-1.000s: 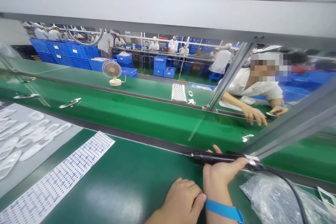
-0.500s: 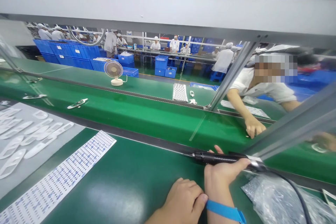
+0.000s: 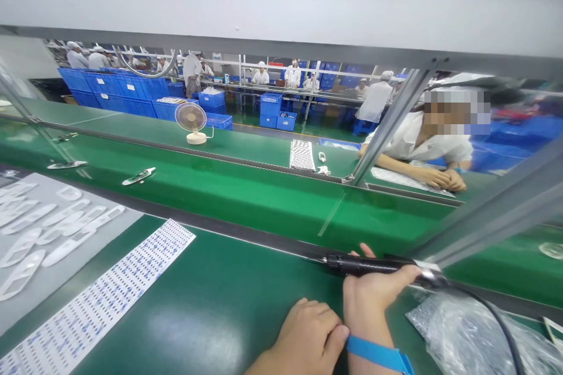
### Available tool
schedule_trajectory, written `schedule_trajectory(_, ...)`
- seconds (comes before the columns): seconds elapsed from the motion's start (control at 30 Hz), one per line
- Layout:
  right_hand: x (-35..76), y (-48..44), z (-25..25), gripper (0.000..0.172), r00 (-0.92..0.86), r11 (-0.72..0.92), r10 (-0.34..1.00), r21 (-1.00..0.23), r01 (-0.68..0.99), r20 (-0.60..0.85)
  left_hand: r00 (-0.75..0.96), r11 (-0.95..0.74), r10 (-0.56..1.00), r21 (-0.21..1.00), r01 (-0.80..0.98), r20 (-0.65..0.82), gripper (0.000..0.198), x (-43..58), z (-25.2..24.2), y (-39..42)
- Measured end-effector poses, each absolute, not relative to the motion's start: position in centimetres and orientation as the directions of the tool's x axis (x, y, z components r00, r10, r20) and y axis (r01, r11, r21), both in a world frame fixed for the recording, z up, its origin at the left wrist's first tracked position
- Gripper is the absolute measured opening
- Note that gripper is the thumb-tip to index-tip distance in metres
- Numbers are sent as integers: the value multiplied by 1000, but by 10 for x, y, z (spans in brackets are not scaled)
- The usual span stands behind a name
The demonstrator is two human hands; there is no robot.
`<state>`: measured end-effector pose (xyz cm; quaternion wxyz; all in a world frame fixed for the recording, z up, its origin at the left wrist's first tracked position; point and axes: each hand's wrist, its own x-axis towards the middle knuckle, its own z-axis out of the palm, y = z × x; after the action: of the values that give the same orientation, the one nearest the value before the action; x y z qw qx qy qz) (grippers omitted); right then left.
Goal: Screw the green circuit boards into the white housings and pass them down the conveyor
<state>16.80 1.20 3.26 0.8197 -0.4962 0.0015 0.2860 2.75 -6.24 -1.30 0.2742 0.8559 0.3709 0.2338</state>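
Note:
My right hand is closed round a black corded power tool that lies along the far edge of the green worktop. A blue strap circles that wrist. My left hand rests beside it, fingers curled loosely against the right wrist, holding nothing I can see. The tool's black cable runs off to the lower right.
A printed label sheet and a grey tray of clear plastic parts lie at left. A clear plastic bag sits at right. Small parts ride the green conveyor. A co-worker sits opposite; a fan stands beyond.
My hands have stayed put. The co-worker opposite pulled their arm back from the conveyor to their own bench. The parts on the belt drifted right.

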Motion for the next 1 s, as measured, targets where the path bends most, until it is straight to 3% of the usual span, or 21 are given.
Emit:
schedule_trajectory(0.1, 160, 11, 47, 38, 836, 398, 347, -740, -543, -426, 614, -570, 766, 644, 511, 190, 28, 28, -12, -63)
schedule_trajectory(0.4, 164, 12, 37, 48, 862, 376, 386, -796, -473, -330, 605, -557, 777, 636, 534, 172, 28, 28, -7, -60)
schedule_trajectory(0.7, 157, 10, 60, 28, 806, 366, 337, -721, -589, -487, 620, -549, 774, 623, 557, 128, 22, 29, -8, -59)
schedule_trajectory(1.0, 159, 10, 56, 32, 807, 367, 317, -720, -588, -498, 643, -575, 759, 572, 585, 106, 19, 33, -16, -56)
